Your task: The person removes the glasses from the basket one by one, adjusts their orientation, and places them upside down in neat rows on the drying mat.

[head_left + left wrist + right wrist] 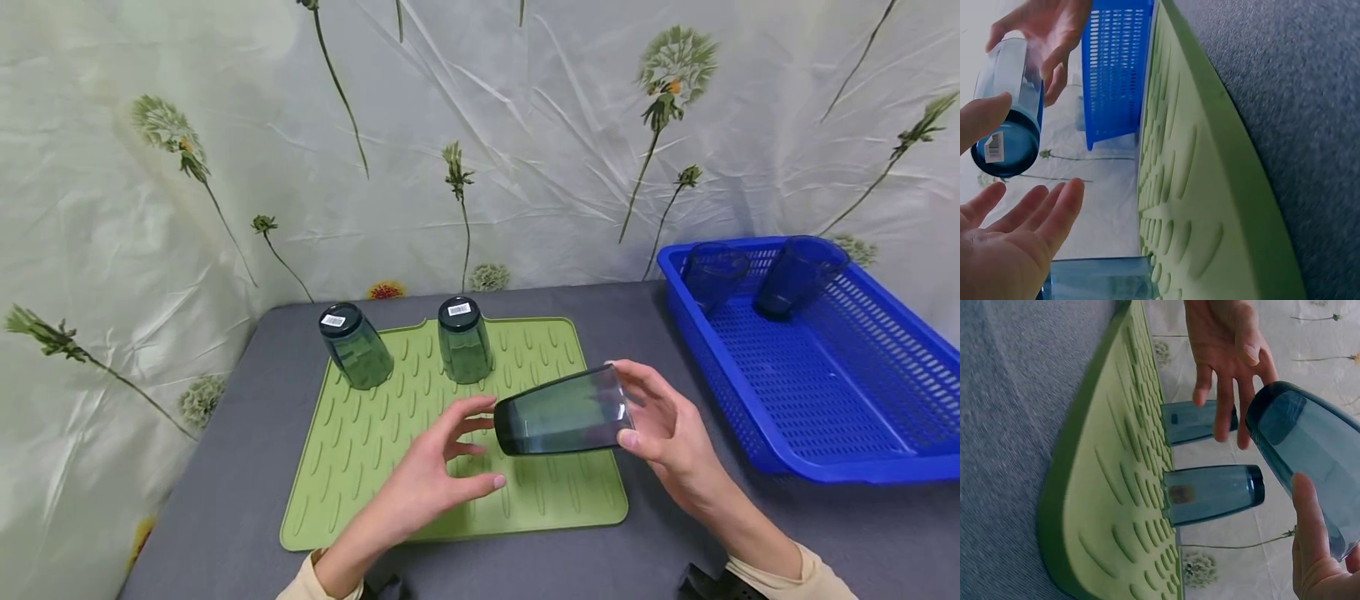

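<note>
- The head view alone shows the whole layout: a green mat (457,433) on the grey table (225,500), two tumblers (356,346) upside down at the mat's far edge, and a blue basket (825,375) to the right with two more cups (795,275) leaning in its far corner.
- The left wrist view alone shows the barcode sticker on the base of the held tumbler (1007,106).
- The right wrist view shows the two upturned tumblers resting on the mat's ridges.
- The right hand (663,425) grasps the tumbler on its side above the mat's near right part, thumb and fingers curled round its rim end.
- The left hand (442,475) is released, fingers spread and relaxed just beside the tumbler's base; whether a fingertip touches it I cannot tell.
</note>
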Demonstrator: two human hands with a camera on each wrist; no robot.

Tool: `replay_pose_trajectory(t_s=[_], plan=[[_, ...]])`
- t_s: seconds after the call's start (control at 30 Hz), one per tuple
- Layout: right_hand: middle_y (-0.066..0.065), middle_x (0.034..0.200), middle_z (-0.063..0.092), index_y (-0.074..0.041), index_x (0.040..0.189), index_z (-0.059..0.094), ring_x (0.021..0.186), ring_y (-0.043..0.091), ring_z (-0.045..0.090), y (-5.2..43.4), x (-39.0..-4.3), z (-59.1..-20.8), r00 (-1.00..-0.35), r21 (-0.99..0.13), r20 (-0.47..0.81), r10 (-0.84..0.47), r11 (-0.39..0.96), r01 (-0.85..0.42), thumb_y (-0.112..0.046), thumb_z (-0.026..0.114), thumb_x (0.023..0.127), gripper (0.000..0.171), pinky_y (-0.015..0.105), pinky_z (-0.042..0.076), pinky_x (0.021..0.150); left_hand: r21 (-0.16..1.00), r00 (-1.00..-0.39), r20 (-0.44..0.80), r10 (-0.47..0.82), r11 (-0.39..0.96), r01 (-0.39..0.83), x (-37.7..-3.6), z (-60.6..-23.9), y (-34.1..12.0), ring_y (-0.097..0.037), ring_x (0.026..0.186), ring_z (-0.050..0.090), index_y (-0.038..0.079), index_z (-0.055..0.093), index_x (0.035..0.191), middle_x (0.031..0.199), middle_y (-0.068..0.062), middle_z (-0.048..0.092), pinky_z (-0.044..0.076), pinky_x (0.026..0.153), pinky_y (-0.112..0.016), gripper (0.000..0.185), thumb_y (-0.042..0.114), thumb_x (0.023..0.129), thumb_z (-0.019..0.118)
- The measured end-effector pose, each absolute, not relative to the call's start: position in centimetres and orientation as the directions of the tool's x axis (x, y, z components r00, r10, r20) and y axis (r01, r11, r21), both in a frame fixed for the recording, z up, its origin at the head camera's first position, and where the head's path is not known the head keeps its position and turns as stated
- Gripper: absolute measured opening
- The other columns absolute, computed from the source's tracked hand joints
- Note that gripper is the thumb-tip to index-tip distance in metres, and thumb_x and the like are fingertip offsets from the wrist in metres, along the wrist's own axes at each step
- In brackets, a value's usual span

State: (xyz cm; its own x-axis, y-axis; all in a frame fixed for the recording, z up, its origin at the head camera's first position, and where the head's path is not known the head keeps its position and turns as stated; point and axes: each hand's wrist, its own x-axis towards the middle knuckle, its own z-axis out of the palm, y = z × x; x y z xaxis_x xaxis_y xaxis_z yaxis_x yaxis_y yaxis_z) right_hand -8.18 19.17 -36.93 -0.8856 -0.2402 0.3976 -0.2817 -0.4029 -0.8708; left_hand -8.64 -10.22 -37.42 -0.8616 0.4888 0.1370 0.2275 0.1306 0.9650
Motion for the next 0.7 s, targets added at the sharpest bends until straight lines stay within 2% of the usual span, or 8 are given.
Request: replay_pose_trajectory(t_s=[0.13, 0.33, 0.7], plan=[[0.014, 0.134, 0.053, 0.001, 0.140, 0.043, 0.118, 0.025, 0.056, 18.7, -8.1, -37.4, -0.857, -0.868, 0.420, -0.300, -0.409, -0.282, 0.007, 0.062, 0.083, 0.061, 0.032, 0.051, 0.095, 0.981, -0.860, 0.106, 0.500, 0.092, 0.174, -8.3, -37.5, -10.0, -0.022, 0.128, 0.049, 0.025, 0.044, 0.143, 0.143, 0.000, 0.046, 0.049, 0.097, -0.039, 0.081, 0.004, 0.075, 0.084], [0.015, 0.136, 0.050, 0.002, 0.142, 0.040, 0.121, 0.028, 0.054, 17.9, -7.9, -38.0, -0.829, -0.867, 0.424, -0.364, -0.429, -0.255, 0.006, 0.061, 0.083, 0.063, 0.034, 0.051, 0.095, 0.993, -0.866, 0.050, 0.497, 0.070, 0.098, -7.8, -37.5, -9.7, -0.021, 0.122, 0.052, 0.024, 0.046, 0.142, 0.137, -0.004, 0.052, 0.047, 0.100, -0.033, 0.081, 0.007, 0.074, 0.086], [0.019, 0.138, 0.046, 0.009, 0.141, 0.033, 0.122, 0.029, 0.053, 17.5, -8.0, -38.4, -0.786, -0.837, 0.470, -0.401, -0.484, -0.253, 0.010, 0.060, 0.082, 0.065, 0.036, 0.052, 0.094, 0.993, -0.899, 0.020, 0.437, 0.099, 0.071, -7.6, -37.2, -9.5, -0.021, 0.116, 0.056, 0.020, 0.051, 0.134, 0.129, -0.005, 0.057, 0.046, 0.100, -0.033, 0.073, 0.008, 0.072, 0.087]])
